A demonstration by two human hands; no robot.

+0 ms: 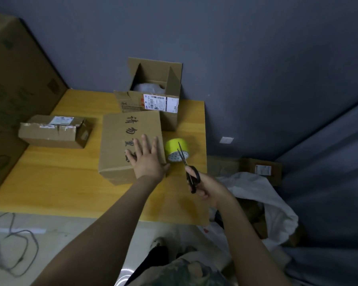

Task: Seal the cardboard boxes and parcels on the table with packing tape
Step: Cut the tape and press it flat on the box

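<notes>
The left grip (148,159) lies flat, fingers spread, on the closed box (120,141) on the table (70,182). The yellow tape roll (175,146) stands just right of that box. It looks light and stiff, best taken round its rim. The right grip (208,189) clasps scissors (193,177).

Left hand (148,156) flat on box (120,141), scissors (187,168) gripped

The left hand (148,157) is laid flat, fingers spread, on the lettered box (120,141). The right hand (208,187), held just right of that box, is curled round scissors (192,176), the blades seemingly parted.
</notes>
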